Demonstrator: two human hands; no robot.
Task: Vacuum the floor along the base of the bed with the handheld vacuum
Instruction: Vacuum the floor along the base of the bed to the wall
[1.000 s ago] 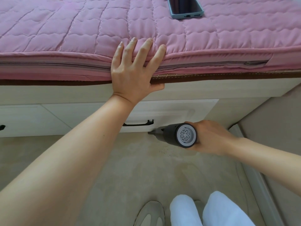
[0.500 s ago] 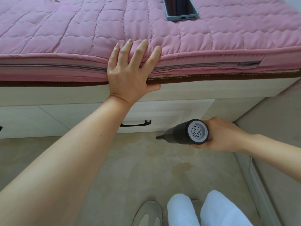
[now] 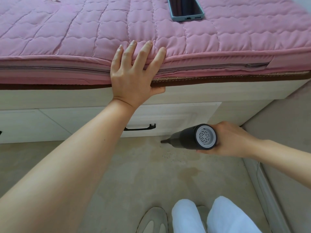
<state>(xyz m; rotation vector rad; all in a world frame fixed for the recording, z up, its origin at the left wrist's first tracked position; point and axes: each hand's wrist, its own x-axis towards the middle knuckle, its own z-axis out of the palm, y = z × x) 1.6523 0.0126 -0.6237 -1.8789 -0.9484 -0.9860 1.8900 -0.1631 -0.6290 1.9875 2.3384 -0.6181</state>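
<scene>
While right hand [image 3: 230, 140] grips vacuum [image 3: 193, 137] | nozzle shifted right | left hand [image 3: 134, 78] flat on mattress [image 3: 67, 39]

Open floor [image 3: 134, 174] below drawer handle [image 3: 139, 128], seemingly unobstructed

The phone [image 3: 185, 8] is cut off at the top edge; the left forearm [image 3: 70, 165] covers part of the drawer handle [image 3: 140, 127]

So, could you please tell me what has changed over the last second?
The right hand has carried the vacuum to the right along the bed base, and the nozzle now points at the floor just right of the drawer handle. Nothing was taken hold of or let go. The left hand still rests on the mattress edge, and the phone lies where it was.
</scene>
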